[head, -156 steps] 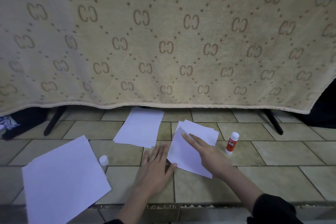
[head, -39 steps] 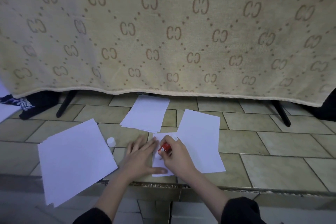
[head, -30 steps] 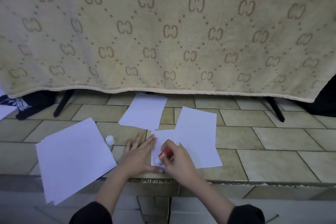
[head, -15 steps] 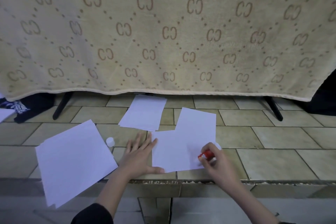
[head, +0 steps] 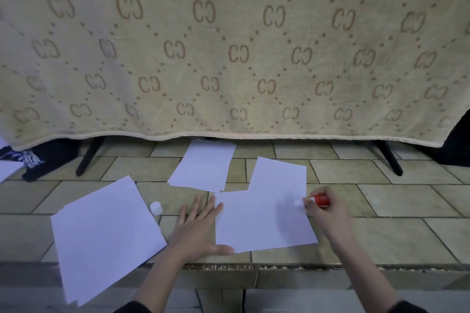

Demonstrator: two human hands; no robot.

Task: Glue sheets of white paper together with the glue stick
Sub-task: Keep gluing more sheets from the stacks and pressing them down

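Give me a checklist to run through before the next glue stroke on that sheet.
1. Red glue stick gripped by right hand: ok.
2. Stick's white tip at the right edge of the front white paper sheet: ok.
3. Left hand flat, steadying the sheet's left edge: ok.
4. Small white cap off the stick, standing on the beige tiled floor: ok.
5. Glue coverage on the sheet: cannot tell.
6. Next sheets within reach, far white paper stack: ok.
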